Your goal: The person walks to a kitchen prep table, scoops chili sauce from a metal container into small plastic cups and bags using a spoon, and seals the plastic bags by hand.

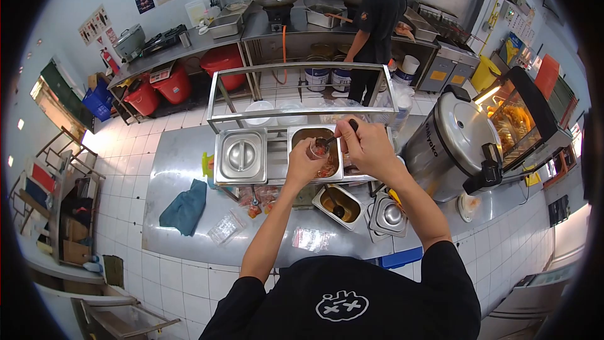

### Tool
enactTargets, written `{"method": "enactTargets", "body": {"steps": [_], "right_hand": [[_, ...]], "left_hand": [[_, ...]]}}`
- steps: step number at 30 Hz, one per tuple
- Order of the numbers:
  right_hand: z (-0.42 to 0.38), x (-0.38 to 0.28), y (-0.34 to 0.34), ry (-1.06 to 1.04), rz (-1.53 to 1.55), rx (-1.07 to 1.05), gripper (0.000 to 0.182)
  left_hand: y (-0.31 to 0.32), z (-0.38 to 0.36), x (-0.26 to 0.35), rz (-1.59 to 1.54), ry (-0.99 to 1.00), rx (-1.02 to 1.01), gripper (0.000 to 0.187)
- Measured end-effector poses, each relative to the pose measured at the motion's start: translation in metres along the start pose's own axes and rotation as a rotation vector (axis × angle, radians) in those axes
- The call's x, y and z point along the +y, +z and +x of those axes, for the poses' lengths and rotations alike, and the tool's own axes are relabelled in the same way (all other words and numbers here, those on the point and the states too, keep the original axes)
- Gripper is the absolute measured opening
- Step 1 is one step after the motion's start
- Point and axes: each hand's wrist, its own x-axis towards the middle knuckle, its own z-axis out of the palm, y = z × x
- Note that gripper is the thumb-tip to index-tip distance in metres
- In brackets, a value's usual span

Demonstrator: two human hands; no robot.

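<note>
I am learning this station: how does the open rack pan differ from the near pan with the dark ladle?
The rack pan sits straight in the rack; the near pan lies outside it, turned at an angle. The rack pan holds reddish food; the near pan's contents look yellow-brown. A cup and spoon are over the rack pan; a ladle rests inside the near pan. Both are metal and uncovered.

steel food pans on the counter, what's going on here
The person's left hand holds a small clear cup over an open steel pan with reddish food in it. The right hand grips a dark-handled spoon, its end at the cup, where some reddish food shows. A lidded pan sits to the left. A co-worker stands near the back counter.
</note>
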Motion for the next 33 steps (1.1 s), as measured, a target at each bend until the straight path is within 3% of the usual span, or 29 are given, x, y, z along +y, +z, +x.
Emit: {"method": "enactTargets", "body": {"steps": [20, 33], "right_hand": [[0.009, -0.009, 0.001, -0.283, -0.111, 0.032, 0.022], [0.009, -0.01, -0.002, -0.282, -0.107, 0.028, 0.025]], "left_hand": [[0.01, 0.009, 0.008, -0.011, -0.066, 0.113, 0.026], [0.014, 0.01, 0.011, -0.022, -0.024, 0.171, 0.023]]}}
